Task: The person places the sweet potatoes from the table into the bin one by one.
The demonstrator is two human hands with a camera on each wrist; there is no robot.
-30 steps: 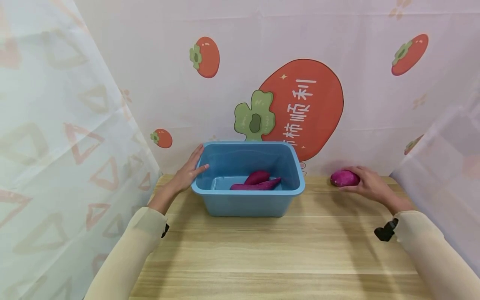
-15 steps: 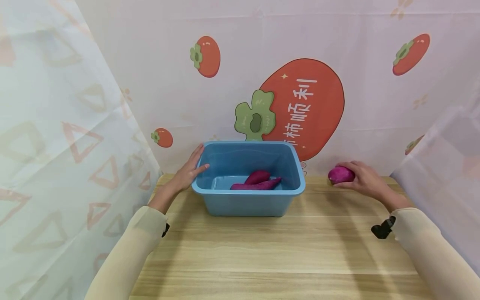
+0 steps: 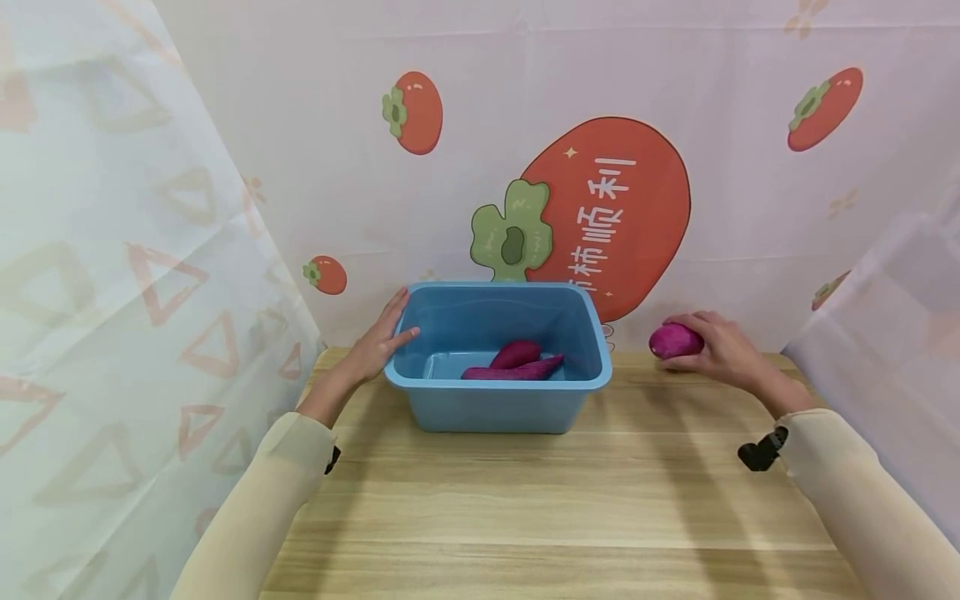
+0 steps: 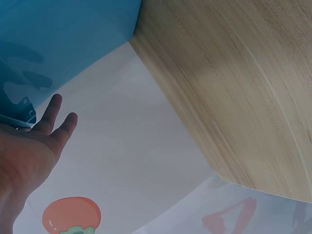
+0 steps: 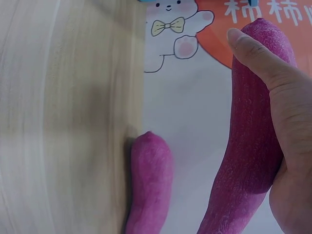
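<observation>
One purple tuber (image 3: pixel 675 341), seemingly lifted: right hand (image 3: pixel 723 352) grips it, left hand (image 3: pixel 372 350) splays against tub (image 3: pixel 495 411).

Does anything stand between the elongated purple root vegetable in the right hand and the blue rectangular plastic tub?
Nothing visible does, apart from the right rim of the tub. Another purple root vegetable lies on the wooden table below the held one, outside that path.

Free lane over table (image 3: pixel 540 500), right of middle, between blue tub (image 3: pixel 498 385) and sweet potato (image 3: pixel 675 342) in right hand (image 3: pixel 722 354). Tub's wall blocks low path; way in from above free, save left hand (image 3: pixel 375 346) at left rim. Cloth backdrop (image 3: pixel 750 233) limits reach behind. Right wrist view: another sweet potato (image 5: pixel 151 180) in the way, lower middle, beside held one.
</observation>
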